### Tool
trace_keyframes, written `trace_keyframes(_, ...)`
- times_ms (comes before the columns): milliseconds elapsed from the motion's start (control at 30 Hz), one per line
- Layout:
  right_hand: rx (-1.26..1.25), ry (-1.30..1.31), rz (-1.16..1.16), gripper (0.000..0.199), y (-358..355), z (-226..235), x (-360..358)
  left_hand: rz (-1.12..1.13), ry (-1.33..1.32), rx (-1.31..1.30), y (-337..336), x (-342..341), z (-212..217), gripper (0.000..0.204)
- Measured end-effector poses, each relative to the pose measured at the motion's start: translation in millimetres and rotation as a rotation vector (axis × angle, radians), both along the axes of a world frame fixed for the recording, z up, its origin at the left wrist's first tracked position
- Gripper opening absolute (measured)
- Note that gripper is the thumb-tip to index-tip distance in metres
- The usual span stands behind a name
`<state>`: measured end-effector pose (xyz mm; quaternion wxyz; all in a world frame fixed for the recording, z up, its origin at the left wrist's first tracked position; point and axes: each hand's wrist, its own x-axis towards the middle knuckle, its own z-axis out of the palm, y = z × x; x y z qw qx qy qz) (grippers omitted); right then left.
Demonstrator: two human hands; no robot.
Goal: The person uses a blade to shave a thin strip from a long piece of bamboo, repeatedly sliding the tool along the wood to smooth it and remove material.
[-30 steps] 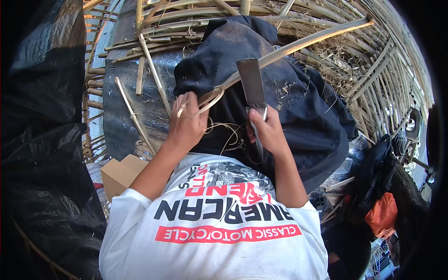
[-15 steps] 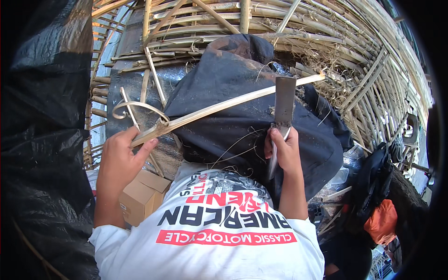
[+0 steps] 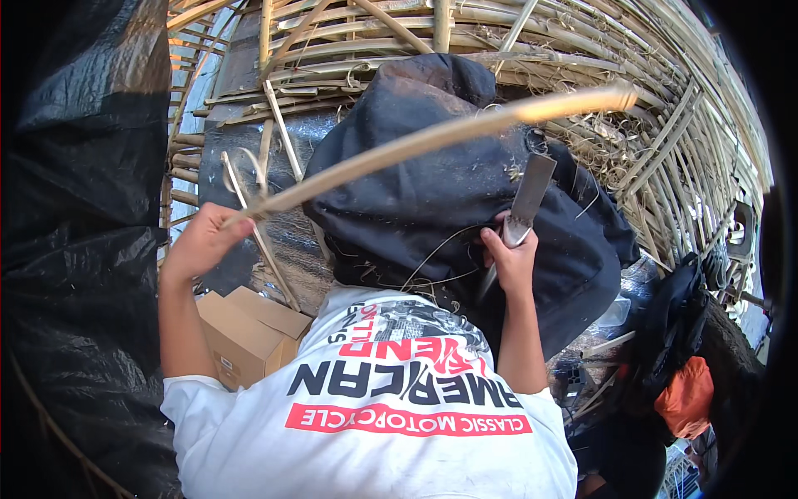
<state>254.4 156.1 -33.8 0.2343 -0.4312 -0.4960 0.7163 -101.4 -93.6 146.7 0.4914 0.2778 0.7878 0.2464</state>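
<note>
Black plastic sheet (image 3: 75, 249): it fills the far left of your view, crumpled and glossy.
Cardboard box (image 3: 241, 333): it sits low, just beside your left elbow.
Left hand (image 3: 204, 241): your grip is clamped around the near end of the bamboo strip, arm raised and bent.
Bamboo strip (image 3: 432, 137): a long pale split length, it runs from your left hand up and to the right, bowed, crossing over the dark cloth; its far end is blurred near the woven frame.
Dark cloth (image 3: 424, 200): it is draped over your lap, under the strip, with thin fibres lying on it.
Right hand (image 3: 511, 262): your grip is closed on the handle of the knife, held over the dark cloth.
Knife (image 3: 528, 200): broad flat blade, pointing up and slightly right, its tip close under the bamboo strip; you cannot tell whether it touches.
Woven bamboo frame (image 3: 665, 141): curved slats arc across the top and down the right side.
Orange cloth (image 3: 686, 399): it lies low on the right, well apart from your hands.
</note>
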Motion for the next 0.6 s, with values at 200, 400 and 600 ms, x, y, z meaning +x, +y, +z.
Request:
trace_keyframes(200,-0.025,-0.013,0.0,0.044,7,-9,-4,0.169,0.378,0.192,32,-11,11,0.048)
trace_keyframes(400,-0.045,0.077,0.016,0.025,-1,0,0,-0.097,0.757,0.094,121,43,-40,0.047)
trace_keyframes(600,-0.115,0.295,0.111,0.021,10,21,3,-0.27,0.837,0.262,134,85,-118,0.046)
